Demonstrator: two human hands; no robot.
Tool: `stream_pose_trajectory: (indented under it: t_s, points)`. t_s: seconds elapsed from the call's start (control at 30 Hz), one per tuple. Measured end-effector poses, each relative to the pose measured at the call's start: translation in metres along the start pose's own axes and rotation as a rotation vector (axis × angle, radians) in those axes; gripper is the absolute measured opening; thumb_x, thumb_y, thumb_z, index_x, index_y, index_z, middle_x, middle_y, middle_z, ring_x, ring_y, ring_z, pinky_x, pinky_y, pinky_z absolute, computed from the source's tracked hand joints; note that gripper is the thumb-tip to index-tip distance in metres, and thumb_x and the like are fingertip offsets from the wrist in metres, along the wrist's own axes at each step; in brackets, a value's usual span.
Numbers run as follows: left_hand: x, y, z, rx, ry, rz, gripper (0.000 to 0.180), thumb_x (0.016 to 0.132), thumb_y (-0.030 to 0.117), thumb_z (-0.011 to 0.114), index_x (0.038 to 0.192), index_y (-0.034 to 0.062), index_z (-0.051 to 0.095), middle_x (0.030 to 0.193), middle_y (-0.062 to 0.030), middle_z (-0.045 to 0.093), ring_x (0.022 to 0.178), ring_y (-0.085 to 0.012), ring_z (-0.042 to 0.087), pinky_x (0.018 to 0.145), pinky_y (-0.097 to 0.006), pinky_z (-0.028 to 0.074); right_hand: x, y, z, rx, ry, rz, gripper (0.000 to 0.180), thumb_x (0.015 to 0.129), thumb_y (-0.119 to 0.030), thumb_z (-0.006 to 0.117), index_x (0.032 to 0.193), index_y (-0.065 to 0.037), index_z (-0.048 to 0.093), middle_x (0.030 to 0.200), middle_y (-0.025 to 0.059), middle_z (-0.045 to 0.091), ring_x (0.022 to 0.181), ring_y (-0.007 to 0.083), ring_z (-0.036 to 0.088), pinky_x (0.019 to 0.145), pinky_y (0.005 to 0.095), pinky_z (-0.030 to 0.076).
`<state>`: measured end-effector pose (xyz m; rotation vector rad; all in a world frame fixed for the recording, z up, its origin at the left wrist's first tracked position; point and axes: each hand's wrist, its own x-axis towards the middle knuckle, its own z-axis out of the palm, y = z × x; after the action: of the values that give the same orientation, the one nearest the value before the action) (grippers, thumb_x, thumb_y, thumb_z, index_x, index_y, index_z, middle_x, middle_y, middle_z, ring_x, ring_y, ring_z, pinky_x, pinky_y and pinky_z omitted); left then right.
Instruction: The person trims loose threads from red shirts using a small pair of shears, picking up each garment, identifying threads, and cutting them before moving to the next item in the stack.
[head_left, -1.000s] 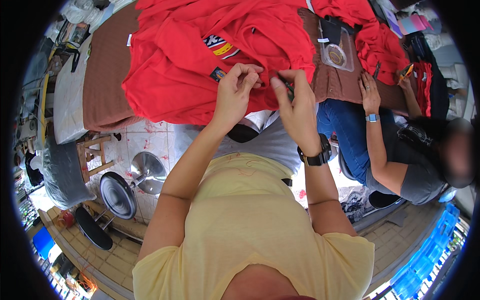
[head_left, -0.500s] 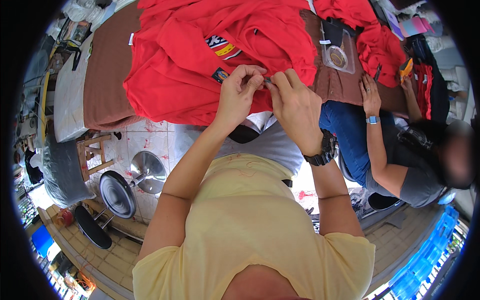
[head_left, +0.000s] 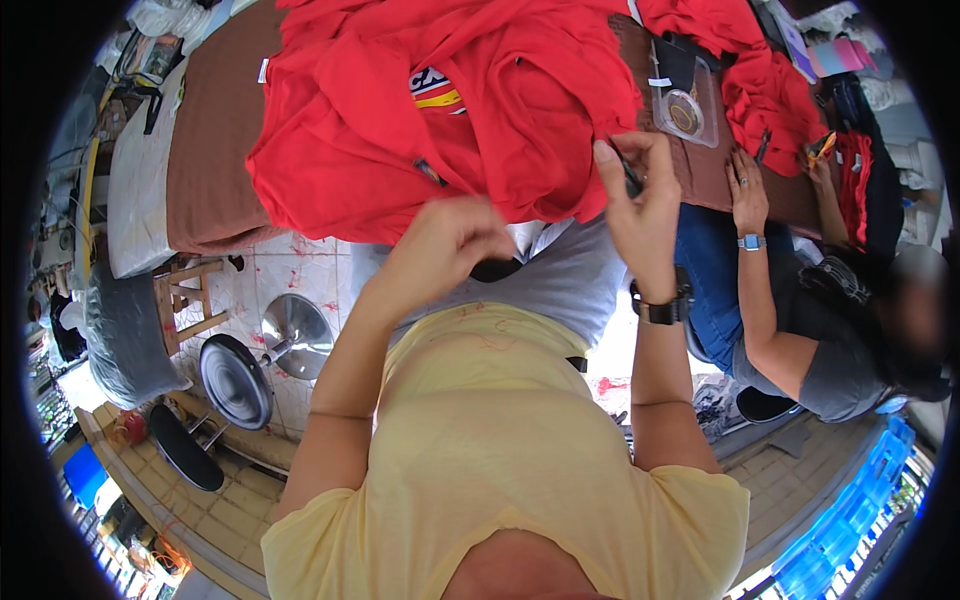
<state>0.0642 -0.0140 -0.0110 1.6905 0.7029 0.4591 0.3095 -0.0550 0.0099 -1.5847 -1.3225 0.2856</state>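
Head view: a red garment (head_left: 440, 110) lies heaped across the upper middle of the frame on a table (head_left: 215, 150) covered with brown cloth, its lower edge hanging over the near side. A patch with a printed design sits on the garment near the top centre.

The left hand (head_left: 445, 240), at the centre of the frame, is curled just below the hanging edge of the garment. Its fingers are bent inward, but whether its grip closes on cloth or thread cannot be told.

The right hand (head_left: 640, 190), right of centre, is raised at the garment's right edge. Its grip is pinched on a small dark tool (head_left: 628, 172), held between thumb and fingers, tip pointing up toward the cloth. A black watch (head_left: 662, 308) is on that wrist.

At the right of the frame another person sits at the table; that person's hand (head_left: 748, 190) lies flat on the brown cloth, with a blue watch (head_left: 749, 242) on the wrist. More red cloth (head_left: 760, 80) is piled at the upper right, next to a clear bag (head_left: 682, 100) with a round thing inside.

At the lower left, on the tiled floor, stand a wooden stool (head_left: 190, 300) and a round metal dish (head_left: 295, 335).
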Motion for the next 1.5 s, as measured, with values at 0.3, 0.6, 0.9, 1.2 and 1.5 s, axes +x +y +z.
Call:
stream_pose_trajectory:
  t_s: [0.3,0.6,0.9,1.2,1.5]
  points:
    - [0.011,0.013,0.006,0.43,0.333,-0.092,0.026,0.088,0.021,0.076,0.094,-0.0013,0.064,0.091,-0.0144,0.059,0.091,-0.0304,0.059,0.078,-0.041,0.047,0.0,-0.015,0.019,-0.164,-0.179,-0.08,0.03,0.084,-0.021,0.081,0.096,0.003,0.068,0.084,0.0152,0.065,0.069,0.0268,0.06,0.065,0.0377,0.048]
    - [0.027,0.013,-0.002,-0.066,0.39,0.243,0.027,0.09,0.006,0.073,0.115,-0.0005,0.067,0.106,-0.0097,0.064,0.101,-0.0177,0.059,0.095,-0.031,0.045,0.023,-0.003,0.017,0.272,-0.027,0.173,0.025,0.089,-0.021,0.08,0.092,-0.001,0.066,0.081,-0.0021,0.062,0.071,0.0046,0.048,0.06,0.0237,0.04]
    - [0.044,0.024,-0.022,0.011,0.23,0.266,0.039,0.091,-0.002,0.065,0.13,0.0014,0.065,0.117,-0.0096,0.072,0.109,-0.0191,0.065,0.098,-0.032,0.049,0.049,-0.021,0.012,0.257,-0.549,-0.071,0.032,0.085,-0.003,0.069,0.116,-0.004,0.068,0.105,0.001,0.07,0.083,0.0068,0.06,0.068,0.0213,0.043]
    - [0.041,-0.027,-0.091,0.743,0.479,0.298,0.034,0.096,0.007,0.06,0.13,0.0094,0.064,0.114,-0.0066,0.069,0.118,-0.0267,0.058,0.111,-0.045,0.032,0.054,0.003,0.014,0.202,-0.579,0.184,0.021,0.089,0.001,0.068,0.11,0.002,0.068,0.098,-0.0009,0.069,0.093,0.0054,0.061,0.086,0.0221,0.049]
    - [0.057,-0.007,-0.062,0.61,0.621,0.475,0.021,0.088,0.006,0.071,0.109,0.0042,0.071,0.11,-0.0101,0.067,0.106,-0.0285,0.062,0.091,-0.036,0.049,0.051,0.007,0.017,0.218,-0.553,0.174,0.021,0.089,0.001,0.069,0.11,0.002,0.068,0.099,0.0002,0.069,0.095,0.0056,0.061,0.087,0.0226,0.049]
